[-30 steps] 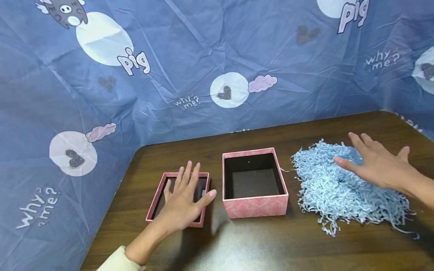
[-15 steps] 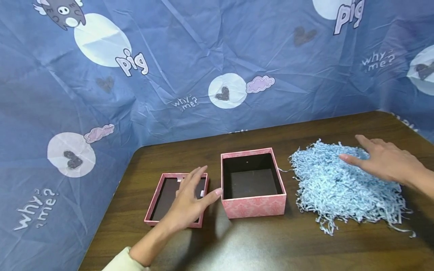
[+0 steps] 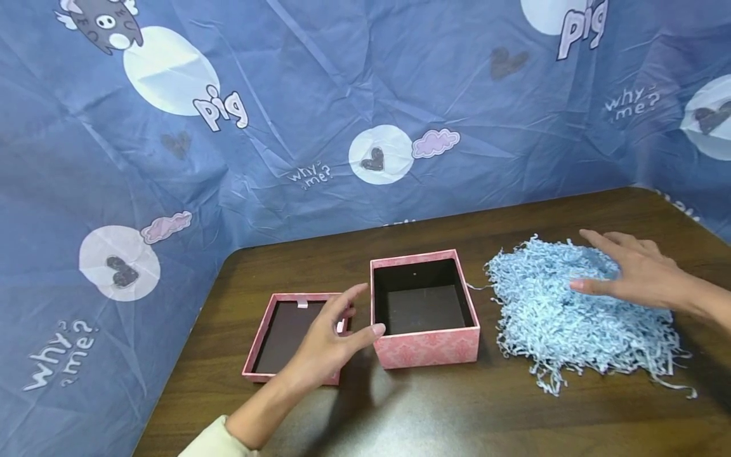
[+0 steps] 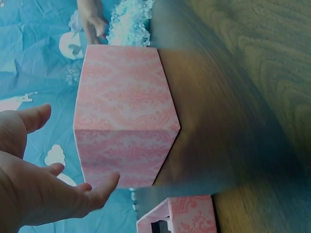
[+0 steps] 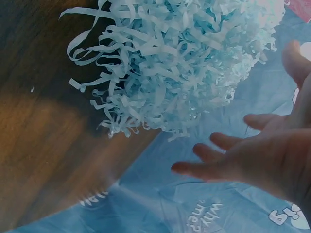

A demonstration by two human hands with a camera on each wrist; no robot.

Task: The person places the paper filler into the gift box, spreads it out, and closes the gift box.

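Observation:
A pink patterned box point(image 3: 428, 348) with a dark inside stands without its lid mid-table; nothing lies in it. My left hand point(image 3: 327, 339) is at its left side, thumb and fingers spread apart, the thumb tip overlapping the box's front left corner in the head view. In the left wrist view the fingers curve loosely beside the box point(image 4: 126, 87) and hold nothing. To the right lies a broad heap of light blue shredded paper point(image 3: 571, 317). Over its right part hovers my right hand point(image 3: 645, 270), fingers extended and thumb apart, holding nothing; the right wrist view shows it beside the shreds point(image 5: 170, 58).
Left of the box the pink box lid point(image 3: 280, 339) lies with its dark inside up, partly hidden by my left hand. A dark wooden table point(image 3: 485, 419) bears everything. Behind it hangs a blue printed cloth point(image 3: 297, 95). One paper strand reaches toward the box.
My left hand has moved right, from over the lid to the box's left side, and turned on edge. My right hand has turned slightly over the shreds, its fingers closer together.

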